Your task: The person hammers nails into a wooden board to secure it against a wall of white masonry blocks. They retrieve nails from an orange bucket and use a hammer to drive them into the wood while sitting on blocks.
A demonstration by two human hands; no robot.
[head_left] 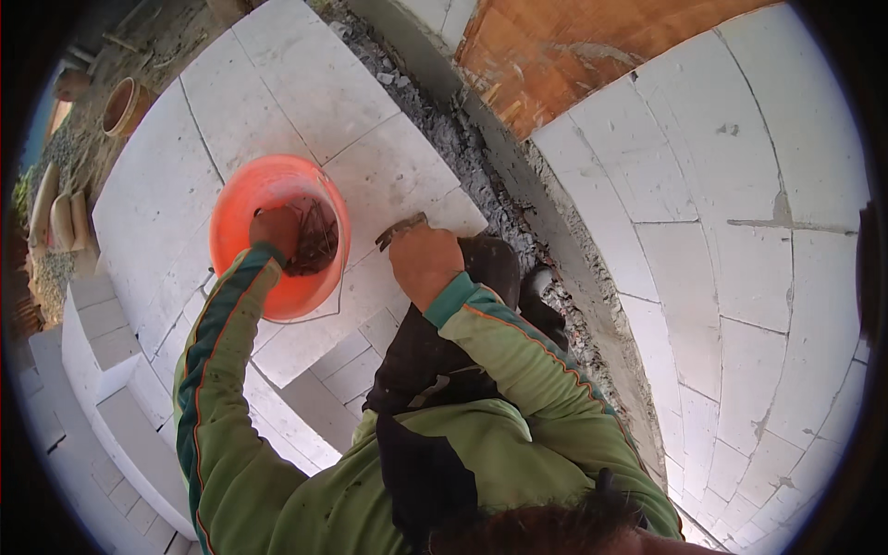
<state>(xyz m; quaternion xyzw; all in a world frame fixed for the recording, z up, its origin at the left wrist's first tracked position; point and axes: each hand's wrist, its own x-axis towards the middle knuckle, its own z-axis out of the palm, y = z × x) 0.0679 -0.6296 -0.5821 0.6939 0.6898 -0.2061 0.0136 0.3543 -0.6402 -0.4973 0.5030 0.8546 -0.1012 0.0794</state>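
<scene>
An orange-red bucket [227, 217] with a thin wire handle stands on the white blocks in front of me. Inside it lies a tangle of thin, dark, rusty-looking pieces [317, 242], too small to name surely. My left hand [276, 231] reaches down into the bucket at these pieces; its fingertips are hidden. To the right of the bucket, my right hand [425, 262] is closed in a fist around a hammer [401, 229]. Only the hammer's dark metal head shows beyond the fist, close above the block surface.
White block paving [305, 74] carries the bucket, with stepped block edges [120, 370] at lower left. A rough mortar-filled gap [435, 120] runs beside a white block wall [740, 231] on the right. An orange-brown board [555, 55], a brown pot [125, 106] and sacks [63, 220] lie farther off.
</scene>
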